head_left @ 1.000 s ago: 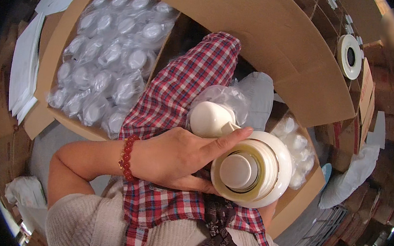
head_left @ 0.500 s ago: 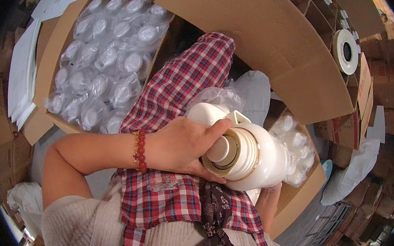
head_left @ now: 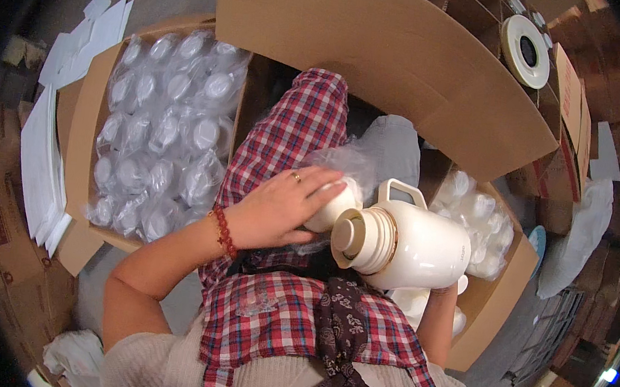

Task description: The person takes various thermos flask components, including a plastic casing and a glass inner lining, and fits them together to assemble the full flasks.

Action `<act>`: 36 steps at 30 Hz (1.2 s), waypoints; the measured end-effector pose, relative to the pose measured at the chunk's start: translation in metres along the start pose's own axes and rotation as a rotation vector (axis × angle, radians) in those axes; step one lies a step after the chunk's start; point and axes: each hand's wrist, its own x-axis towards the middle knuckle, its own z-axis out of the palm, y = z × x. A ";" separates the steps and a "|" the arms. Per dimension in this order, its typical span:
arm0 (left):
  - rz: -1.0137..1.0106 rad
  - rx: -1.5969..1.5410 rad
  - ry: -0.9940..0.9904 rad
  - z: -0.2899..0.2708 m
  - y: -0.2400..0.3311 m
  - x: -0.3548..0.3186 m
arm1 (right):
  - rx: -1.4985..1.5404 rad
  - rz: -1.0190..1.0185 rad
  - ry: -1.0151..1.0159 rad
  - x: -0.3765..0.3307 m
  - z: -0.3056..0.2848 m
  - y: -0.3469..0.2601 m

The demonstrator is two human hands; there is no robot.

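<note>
A cream vacuum jug (head_left: 423,248) lies tilted on its side above my lap. Its loop handle points up and away, and its threaded neck with an inner stopper (head_left: 350,237) faces left. My right hand (head_left: 446,288) holds the jug from below at its base end, its fingers mostly hidden behind the body. Just left of the neck, my left hand (head_left: 287,206) is closed over a white rounded cap-like piece (head_left: 337,202), fingers on top and thumb below. Thin clear plastic (head_left: 353,160) bunches behind that piece. More white pieces (head_left: 411,304) show under the jug.
At the left a carton (head_left: 81,151) holds rows of plastic-wrapped white-topped items (head_left: 164,133). Another open carton (head_left: 495,305) at the right holds bagged white parts (head_left: 474,215). A large cardboard flap (head_left: 387,67) spans the far side, with a white ring (head_left: 525,52) beyond it.
My left hand has left the jug's neck and moved left onto the white rounded piece. The jug has turned more sideways, showing its whole body and handle.
</note>
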 end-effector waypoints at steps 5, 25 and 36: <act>-0.063 -0.065 0.027 0.005 -0.006 0.006 | -0.023 0.027 0.051 -0.012 0.010 0.006; -0.183 0.060 0.005 0.060 0.023 -0.008 | -1.120 -0.083 -0.392 0.064 0.119 -0.151; -0.191 -0.733 0.470 -0.014 -0.033 0.063 | -1.369 -0.259 -0.740 0.127 0.196 -0.151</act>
